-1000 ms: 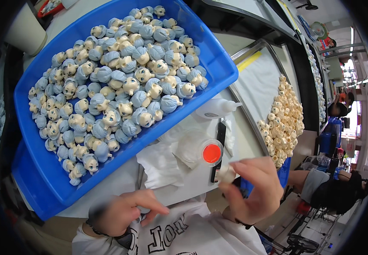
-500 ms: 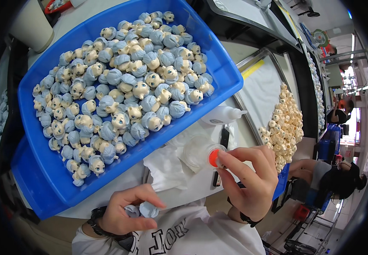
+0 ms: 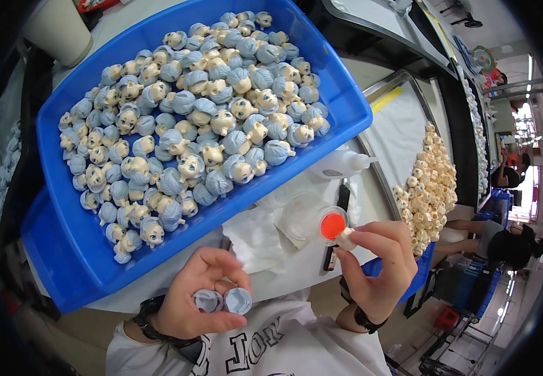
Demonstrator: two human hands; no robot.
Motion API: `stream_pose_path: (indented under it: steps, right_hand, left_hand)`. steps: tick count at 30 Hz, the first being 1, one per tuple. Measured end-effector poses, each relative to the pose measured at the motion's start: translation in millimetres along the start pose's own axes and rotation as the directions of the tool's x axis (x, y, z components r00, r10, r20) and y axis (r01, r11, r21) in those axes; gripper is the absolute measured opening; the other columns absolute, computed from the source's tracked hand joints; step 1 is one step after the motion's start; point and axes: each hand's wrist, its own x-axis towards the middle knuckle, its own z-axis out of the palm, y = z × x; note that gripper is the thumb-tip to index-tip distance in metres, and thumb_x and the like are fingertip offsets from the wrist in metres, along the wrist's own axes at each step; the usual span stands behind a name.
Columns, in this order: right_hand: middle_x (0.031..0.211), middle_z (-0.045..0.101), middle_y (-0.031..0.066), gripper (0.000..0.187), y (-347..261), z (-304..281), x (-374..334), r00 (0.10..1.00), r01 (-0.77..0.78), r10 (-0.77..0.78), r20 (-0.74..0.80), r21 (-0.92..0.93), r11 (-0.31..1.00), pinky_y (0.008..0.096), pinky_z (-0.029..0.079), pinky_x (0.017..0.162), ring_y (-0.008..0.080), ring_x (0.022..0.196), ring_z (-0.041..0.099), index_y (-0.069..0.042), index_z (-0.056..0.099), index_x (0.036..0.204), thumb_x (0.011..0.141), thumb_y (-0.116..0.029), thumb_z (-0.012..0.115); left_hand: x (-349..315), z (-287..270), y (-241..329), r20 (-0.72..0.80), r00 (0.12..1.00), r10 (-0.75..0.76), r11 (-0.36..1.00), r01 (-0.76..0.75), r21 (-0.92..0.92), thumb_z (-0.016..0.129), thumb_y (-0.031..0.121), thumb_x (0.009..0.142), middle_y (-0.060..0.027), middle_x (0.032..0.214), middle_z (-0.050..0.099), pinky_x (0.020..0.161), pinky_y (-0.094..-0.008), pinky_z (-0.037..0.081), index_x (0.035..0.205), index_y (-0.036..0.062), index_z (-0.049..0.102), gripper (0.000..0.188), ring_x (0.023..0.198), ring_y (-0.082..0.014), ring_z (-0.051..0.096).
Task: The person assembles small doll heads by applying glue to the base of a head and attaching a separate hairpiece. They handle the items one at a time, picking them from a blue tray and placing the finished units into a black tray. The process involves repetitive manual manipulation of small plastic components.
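Observation:
My left hand [image 3: 187,294] is curled palm up at the bottom, holding two hollow light-blue hair pieces [image 3: 238,301] side by side with their openings facing up. My right hand [image 3: 384,263] pinches a small cream doll face piece [image 3: 345,239] between thumb and forefinger. That piece is right beside a small clear cup [image 3: 325,212] with a bright orange-red inside [image 3: 333,226]; whether they touch, I cannot tell. A large blue bin [image 3: 346,113] holds many doll heads [image 3: 223,122] with light-blue hair.
A pile of cream doll parts [image 3: 431,194] rests at the right by a metal tray [image 3: 403,119]. Between lie a white squeeze bottle [image 3: 340,164], black-handled item [image 3: 344,195] and white cloth [image 3: 253,241]. A white cup [image 3: 58,31] stands far left. People [image 3: 506,250] are at the right.
My right hand has drawn slightly back from the orange-red cup, showing more of the cream piece. My left hand has turned so both hair pieces show more openly. The whole view has shifted slightly.

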Motion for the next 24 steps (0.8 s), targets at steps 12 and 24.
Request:
stream_pose_path:
  steps: [12,24]
  right_hand:
    - [0.072,0.062,0.0065,0.026,-31,41,-12,0.942,0.336,-0.304,-0.144,0.437,0.834,0.0219,0.03,0.046,0.0113,0.054,0.05,-0.005,0.064,0.08,0.058,-0.01,0.077]
    - [0.079,0.061,0.0032,0.035,-31,35,-11,0.903,0.302,-0.394,0.171,0.398,0.866,0.0228,0.032,0.049,0.0128,0.06,0.05,-0.002,0.065,0.091,0.058,-0.014,0.069]
  left_hand:
    - [1,1,15,-0.005,0.966,-0.258,0.966,0.258,0.032,0.049,0.02,0.089,-0.0065,0.085,0.059,0.055,-0.0169,0.036,0.119,-0.0036,0.04,0.039,0.066,-0.0042,0.049]
    - [-1,-1,9,-0.014,0.97,-0.242,0.97,0.242,0.017,0.052,0.023,0.089,-0.0054,0.084,0.058,0.061,-0.0194,0.045,0.103,-0.0029,0.047,0.03,0.069,-0.0055,0.053]
